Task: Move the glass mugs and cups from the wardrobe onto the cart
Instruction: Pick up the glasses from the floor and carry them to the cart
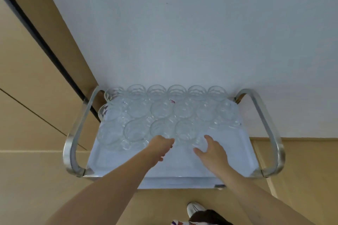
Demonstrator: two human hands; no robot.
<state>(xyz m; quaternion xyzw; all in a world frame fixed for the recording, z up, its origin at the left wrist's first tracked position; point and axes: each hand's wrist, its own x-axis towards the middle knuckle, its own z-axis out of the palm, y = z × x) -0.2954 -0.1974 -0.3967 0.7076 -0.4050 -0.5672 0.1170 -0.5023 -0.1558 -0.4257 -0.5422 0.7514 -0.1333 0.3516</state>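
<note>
Several clear glass mugs (161, 110) stand in three rows on the far half of the cart's white top tray (128, 166). My left hand (161, 147) reaches in with fingers curled at the near side of a front-row mug (161, 129); the clear glass hides whether it grips that mug. My right hand (210, 150) is just to its right, with thumb and fingers spread round a faint glass cup (198, 142) that sits low on the tray beside the front row.
The cart has curved metal handles on the left (73, 144) and right (272, 133). It stands against a white wall (182, 33). A tan wooden panel (27, 78) with a dark gap runs along the left. My shoe (194, 208) is below the cart.
</note>
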